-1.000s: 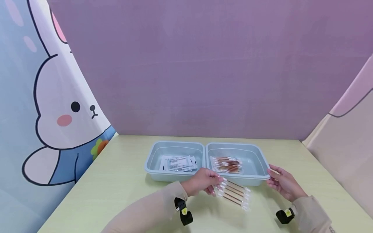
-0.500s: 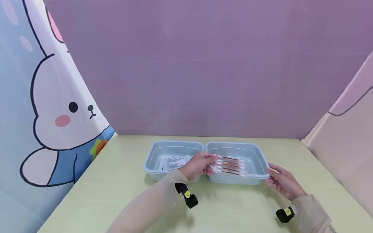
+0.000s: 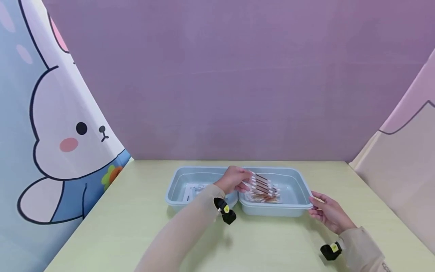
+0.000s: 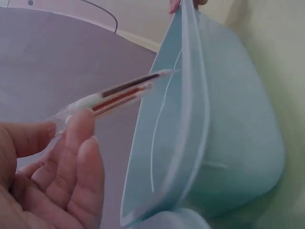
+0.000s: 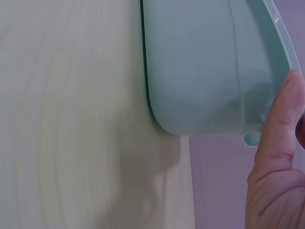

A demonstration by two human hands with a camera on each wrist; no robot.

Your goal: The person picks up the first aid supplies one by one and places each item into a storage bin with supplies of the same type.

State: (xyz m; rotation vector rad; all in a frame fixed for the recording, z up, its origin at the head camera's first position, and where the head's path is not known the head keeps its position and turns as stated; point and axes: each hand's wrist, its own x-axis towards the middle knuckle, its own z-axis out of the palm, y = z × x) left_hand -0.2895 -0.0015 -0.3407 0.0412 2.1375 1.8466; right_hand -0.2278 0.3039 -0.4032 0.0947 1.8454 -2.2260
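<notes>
My left hand [image 3: 234, 178] pinches one end of a clear packet of brown-stemmed cotton swabs [image 3: 262, 183] between thumb and fingers. The packet hangs tilted over the right pale blue tray [image 3: 276, 206], above other swab packets [image 3: 261, 198] lying in it. In the left wrist view, the held packet [image 4: 121, 97] points towards the tray's rim, apart from the fingers' far side. At the tray's right end, my right hand [image 3: 329, 212] grips the rim; in the right wrist view its thumb [image 5: 283, 114] lies along the tray's outer wall.
A second pale blue tray [image 3: 174, 190] stands to the left, end to end with the first. White sachets [image 3: 190, 192] lie in it, partly hidden behind my left forearm. Both trays rest on a light wooden table [image 3: 272, 241], with a purple backdrop [image 3: 217, 83] behind.
My left hand has carried the swab packet up and away from the table's front, from before the trays to above the right tray. My right hand stays at the rim.
</notes>
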